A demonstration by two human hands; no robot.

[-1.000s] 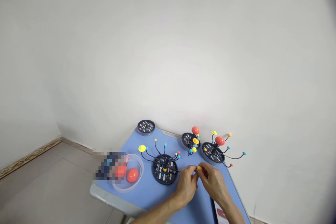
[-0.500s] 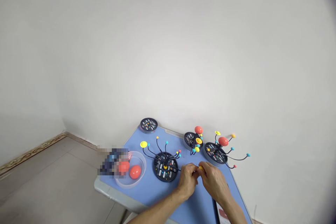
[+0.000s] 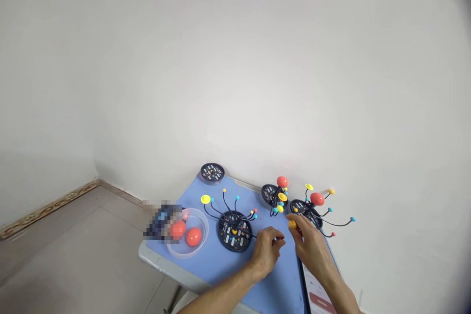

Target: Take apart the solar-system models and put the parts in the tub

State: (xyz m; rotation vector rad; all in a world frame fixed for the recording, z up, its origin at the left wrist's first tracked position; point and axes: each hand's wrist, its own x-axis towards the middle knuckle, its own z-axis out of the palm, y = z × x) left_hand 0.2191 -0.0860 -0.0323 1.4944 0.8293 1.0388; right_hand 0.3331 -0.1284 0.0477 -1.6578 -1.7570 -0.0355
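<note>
A solar system model with a round black base stands on the blue table. Its curved black rods carry small coloured balls. One rod runs to the right from its middle into my left hand, whose fingers are pinched on the rod near its dark tip. Just to the right and slightly higher, my right hand holds a small orange-yellow ball between thumb and fingers. The ball is apart from the rod.
Behind my right hand stand two more models, one with spread rods and one with folded rods. A round base lies at the back left. A clear bowl holds red balls. A phone lies below my right forearm.
My right hand has drawn up and right, away from my left hand, taking the orange-yellow ball off the rod tip. My left hand still pinches the rod. The view has shifted slightly.
</note>
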